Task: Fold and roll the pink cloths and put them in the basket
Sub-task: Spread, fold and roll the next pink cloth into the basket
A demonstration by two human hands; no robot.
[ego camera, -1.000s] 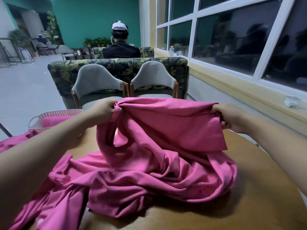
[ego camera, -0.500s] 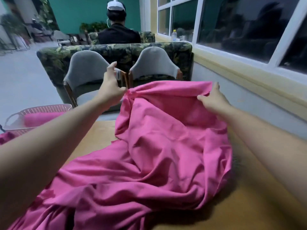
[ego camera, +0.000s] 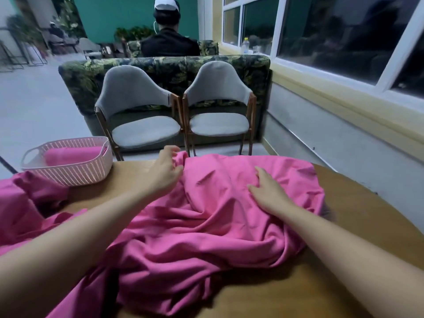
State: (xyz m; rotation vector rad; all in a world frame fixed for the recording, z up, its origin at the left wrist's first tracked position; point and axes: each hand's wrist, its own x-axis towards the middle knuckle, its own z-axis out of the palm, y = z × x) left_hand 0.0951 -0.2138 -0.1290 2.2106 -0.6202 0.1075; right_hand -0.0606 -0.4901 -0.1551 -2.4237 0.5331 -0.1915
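A big crumpled pink cloth (ego camera: 206, 237) lies spread over the wooden table (ego camera: 367, 226). My left hand (ego camera: 165, 171) sits at the cloth's far left edge, fingers loosely bent and touching the fabric without gripping it. My right hand (ego camera: 267, 191) rests flat on top of the cloth with its fingers spread. At the table's far left corner stands a pale pink slotted basket (ego camera: 75, 173) holding one rolled pink cloth (ego camera: 73, 154). Another pink cloth (ego camera: 25, 207) lies bunched at the left, in front of the basket.
Two grey chairs (ego camera: 142, 111) stand just beyond the table's far edge, backed by a leaf-patterned sofa (ego camera: 174, 67). A person in black sits further back. A wall with windows (ego camera: 344, 42) runs along the right.
Both hands held the cloth's top edge up in the air, then let it down onto the table. The left hand has released the edge; the right hand now lies flat on the fabric.
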